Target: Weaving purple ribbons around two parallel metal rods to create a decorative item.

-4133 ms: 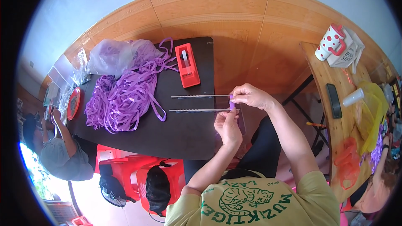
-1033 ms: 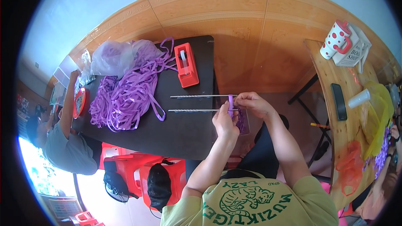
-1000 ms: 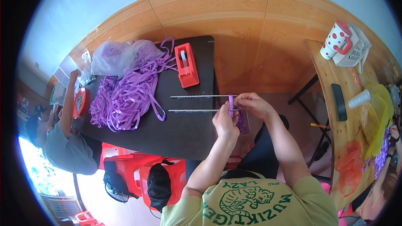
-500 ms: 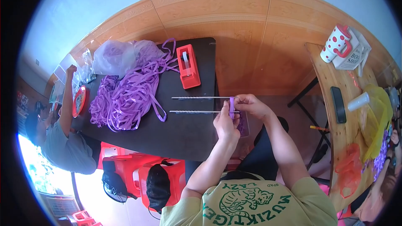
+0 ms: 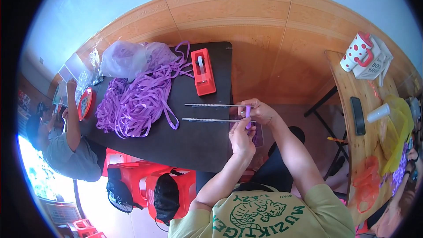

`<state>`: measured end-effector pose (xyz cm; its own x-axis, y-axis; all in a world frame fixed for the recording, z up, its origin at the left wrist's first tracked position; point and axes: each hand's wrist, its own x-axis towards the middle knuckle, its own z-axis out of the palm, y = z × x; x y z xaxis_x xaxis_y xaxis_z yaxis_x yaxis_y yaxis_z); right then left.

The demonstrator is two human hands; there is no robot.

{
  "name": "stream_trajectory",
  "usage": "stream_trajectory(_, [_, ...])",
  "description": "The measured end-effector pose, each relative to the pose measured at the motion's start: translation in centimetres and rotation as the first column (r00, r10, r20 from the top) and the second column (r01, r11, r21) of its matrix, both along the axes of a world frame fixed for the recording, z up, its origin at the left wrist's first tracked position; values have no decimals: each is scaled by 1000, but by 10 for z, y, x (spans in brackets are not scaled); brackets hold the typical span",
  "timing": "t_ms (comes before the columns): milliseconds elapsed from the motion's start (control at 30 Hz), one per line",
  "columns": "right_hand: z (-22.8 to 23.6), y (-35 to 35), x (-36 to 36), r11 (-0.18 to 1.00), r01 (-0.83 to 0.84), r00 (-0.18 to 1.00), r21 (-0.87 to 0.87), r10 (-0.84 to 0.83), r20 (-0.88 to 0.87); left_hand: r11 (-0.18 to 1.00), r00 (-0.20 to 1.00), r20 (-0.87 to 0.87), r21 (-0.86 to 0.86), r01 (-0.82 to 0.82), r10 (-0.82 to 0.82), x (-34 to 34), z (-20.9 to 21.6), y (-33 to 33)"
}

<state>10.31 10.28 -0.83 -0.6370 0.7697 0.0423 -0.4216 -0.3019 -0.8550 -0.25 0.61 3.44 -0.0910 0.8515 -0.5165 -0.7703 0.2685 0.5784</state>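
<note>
Two slim metal sticks with spiral grooves, one farther off (image 5: 211, 105) and one nearer (image 5: 211, 120), lie parallel on the dark table and stick out past its right edge. A short purple ribbon (image 5: 248, 115) spans their outer ends, but how it wraps there is too small to tell. My left hand (image 5: 242, 139) pinches the ribbon at the nearer stick, thumb and fingers together. My right hand (image 5: 260, 112) is closed on the ribbon by the end of the farther stick. A large heap of purple ribbon (image 5: 141, 101) lies left of the sticks.
A red tape dispenser (image 5: 204, 77) stands behind the sticks on the dark table (image 5: 185, 150). Beside the heap is a clear plastic bag (image 5: 123, 59). A person (image 5: 66, 150) sits at the left by a red tray (image 5: 86, 103). Right, a wooden table (image 5: 341, 72) holds a phone (image 5: 357, 115).
My right hand has shifted slightly around the farther stick's end, and my left hand still pinches the ribbon near the other stick. The whole view has moved a little.
</note>
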Motion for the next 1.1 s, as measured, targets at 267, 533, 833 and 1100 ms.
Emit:
stream_trajectory(267, [-7, -3, -4, 988, -65, 988, -143, 43, -150, 987, 990, 95, 117, -114, 103, 6, -4, 1])
stream_trajectory(533, [23, 1, 2, 983, 170, 927, -67, -137, 348, 947, 971, 175, 248, -206, 165, 9, -17, 4])
stream_trajectory(833, [122, -1, 5, 516, -476, 455, 712, -548, 701, 932, 967, 189, 286, -221, 172, 10, -21, 5])
stream_trajectory(1100, [157, -8, -58, 461, -882, -170, 94, -498, 850, 925, 958, 206, 283, -252, 198, 13, -23, 4])
